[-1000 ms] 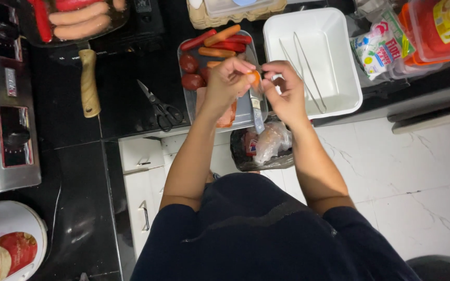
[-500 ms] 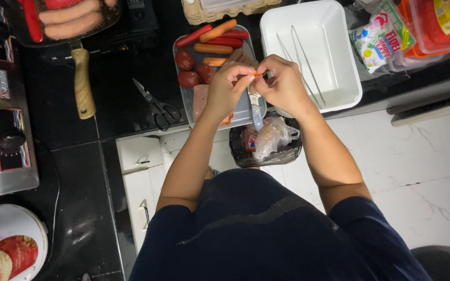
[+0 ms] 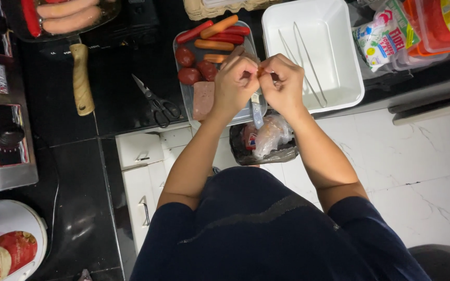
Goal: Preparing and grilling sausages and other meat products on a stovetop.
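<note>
- Peeling, by the look of it, is the step in hand: both hands work a small orange sausage above the metal tray of sausages
- Left hand: fingers curled, tips pinching the sausage's left end
- Right hand: fingers pressed together, pinching at its right end
- The sausage sits between both sets of fingertips, mostly hidden
- Judged next: a firm grip on one end while the casing strips away, over the waste bag below
</note>
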